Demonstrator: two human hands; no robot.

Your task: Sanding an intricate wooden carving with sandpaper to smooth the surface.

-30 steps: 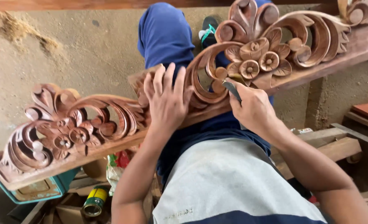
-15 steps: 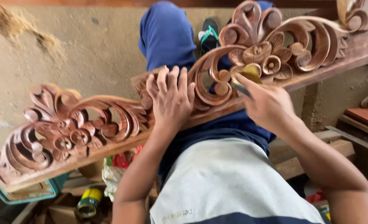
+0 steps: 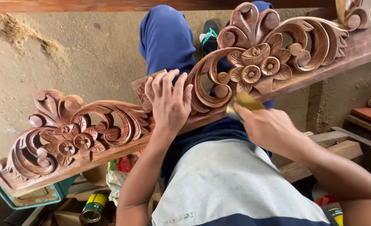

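Observation:
A long reddish-brown carved wooden panel (image 3: 110, 121) with scrolls and flowers lies slanted across my lap, low at the left and high at the right. My left hand (image 3: 168, 102) rests flat on its middle, fingers spread over the carving. My right hand (image 3: 271, 127) grips a folded piece of yellowish sandpaper (image 3: 243, 101), pressed against the panel's lower edge just below the carved flower cluster (image 3: 256, 67). The sandpaper is blurred.
My legs in blue trousers (image 3: 166, 39) stretch ahead over a sandy floor, with a sandal (image 3: 210, 29) at the far foot. A teal box (image 3: 34, 196), a green-yellow can (image 3: 93, 207), a plastic bag and wood offcuts (image 3: 340, 150) lie around me.
My right hand slid down and left from the flower cluster to the panel's lower edge, rubbing with the sandpaper. The left hand stayed on the panel, which shifted slightly.

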